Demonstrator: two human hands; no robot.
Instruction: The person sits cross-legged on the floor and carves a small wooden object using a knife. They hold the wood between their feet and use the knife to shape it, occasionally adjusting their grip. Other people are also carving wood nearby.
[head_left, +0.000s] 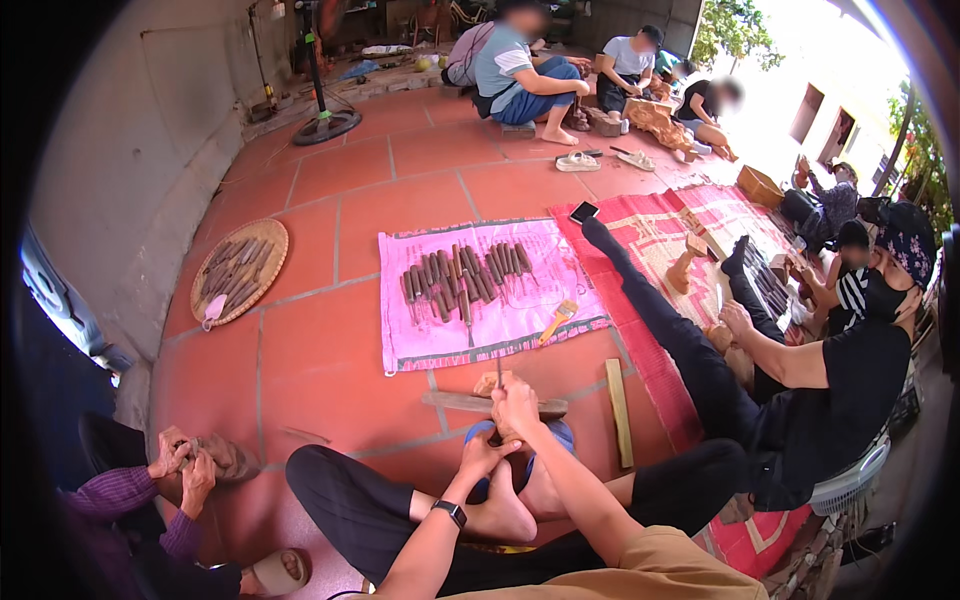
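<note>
My right hand (515, 405) is closed round a slim dark carving chisel (499, 372), whose shaft sticks out beyond my fingers. Just below it, my left hand (485, 456) has its fingers curled in beside my bare foot; what they hold is hidden. Past my hands a weathered wooden bar (458, 402) lies crosswise, with a small orange-brown wood piece (487, 384) behind it. Blue material (567, 437) shows around my feet. On a pink sheet (405, 345) in front of me lie several wooden-handled chisels (440, 275) and a flat brush (558, 321).
A round woven tray (276, 276) of tools stands left on red tiles. At lower left, a person's hands (185, 465) hold a brown lump (228, 460). A wooden strip (619, 412) lies to my right, near a person with outstretched legs (665, 340) on a red mat (640, 235).
</note>
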